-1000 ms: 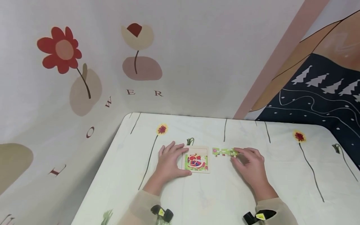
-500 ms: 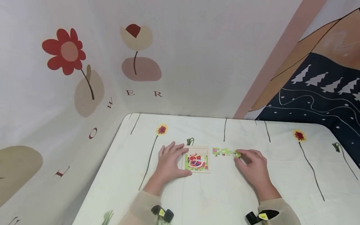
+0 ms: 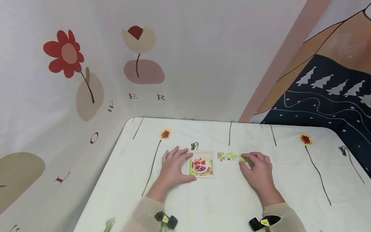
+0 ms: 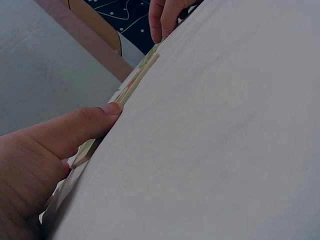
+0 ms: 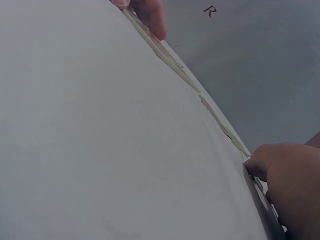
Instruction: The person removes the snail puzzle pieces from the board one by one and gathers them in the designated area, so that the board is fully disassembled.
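A square wooden puzzle board point(image 3: 201, 175) lies flat on the table, with a red and purple picture on green pieces inside its frame. At its left side my left hand point(image 3: 172, 167) holds it, thumb on the near edge and index finger at the far edge. In the left wrist view the thumb point(image 4: 90, 125) presses against the board's side. My right hand point(image 3: 259, 169) pinches a small green puzzle piece point(image 3: 242, 158) between thumb and fingers. Just left of that piece, other green puzzle pieces point(image 3: 228, 156) lie in a row beside the board. Fingertips partly cover the pinched piece.
A white tablecloth point(image 3: 214, 199) with printed flowers covers the table. Behind it rises a pale printed cloth wall point(image 3: 197, 64), and a dark panel with white trees point(image 3: 327, 96) stands at the right. Both wrists carry black camera straps.
My right hand drew the pinched piece rightward, apart from the row, then brought it slightly back left, close to the other pieces. The left hand and board have stayed put.
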### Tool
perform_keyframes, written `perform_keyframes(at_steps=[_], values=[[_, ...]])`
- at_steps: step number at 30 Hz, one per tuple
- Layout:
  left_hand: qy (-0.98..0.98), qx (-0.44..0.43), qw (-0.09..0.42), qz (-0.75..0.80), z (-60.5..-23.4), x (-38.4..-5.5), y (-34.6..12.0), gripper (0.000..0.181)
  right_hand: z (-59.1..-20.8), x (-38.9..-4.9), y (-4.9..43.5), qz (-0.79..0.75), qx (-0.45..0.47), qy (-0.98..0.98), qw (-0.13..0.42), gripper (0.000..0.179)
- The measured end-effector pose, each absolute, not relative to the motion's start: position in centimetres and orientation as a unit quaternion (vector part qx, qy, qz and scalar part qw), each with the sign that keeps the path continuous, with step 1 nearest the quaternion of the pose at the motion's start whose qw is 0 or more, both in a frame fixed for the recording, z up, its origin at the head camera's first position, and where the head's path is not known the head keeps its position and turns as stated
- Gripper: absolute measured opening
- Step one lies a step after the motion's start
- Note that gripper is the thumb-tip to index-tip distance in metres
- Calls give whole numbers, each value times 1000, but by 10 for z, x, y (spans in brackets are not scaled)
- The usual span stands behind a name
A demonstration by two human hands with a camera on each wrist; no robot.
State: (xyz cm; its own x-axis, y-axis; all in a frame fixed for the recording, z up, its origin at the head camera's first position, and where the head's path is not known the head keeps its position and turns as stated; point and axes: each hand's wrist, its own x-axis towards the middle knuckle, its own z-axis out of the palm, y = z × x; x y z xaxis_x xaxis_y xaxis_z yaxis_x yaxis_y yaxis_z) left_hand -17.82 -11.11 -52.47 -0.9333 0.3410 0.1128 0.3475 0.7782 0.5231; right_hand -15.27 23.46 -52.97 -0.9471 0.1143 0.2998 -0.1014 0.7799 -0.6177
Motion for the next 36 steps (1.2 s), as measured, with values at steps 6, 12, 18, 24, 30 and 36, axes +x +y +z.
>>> perform_keyframes(at_steps=[6,12,18,24,30,36], values=[[-939,-183,4,-291,-524,-179,-111,91,-528,-153,223,350,3,-916,195,31],[-938,-179,6,-298,-524,-178,-113,91,-528,-157,190,353,64,-907,222,29],[-939,-182,4,-293,-525,-179,-113,91,-529,-157,150,336,130,-907,220,24],[-940,-188,13,-285,-525,-181,-114,91,-528,-162,109,322,156,-915,185,21],[-939,-197,27,-282,-527,-181,-114,88,-529,-164,82,278,128,-942,137,30],[-939,-198,28,-279,-531,-181,-112,89,-529,-162,78,284,106,-942,141,24]])
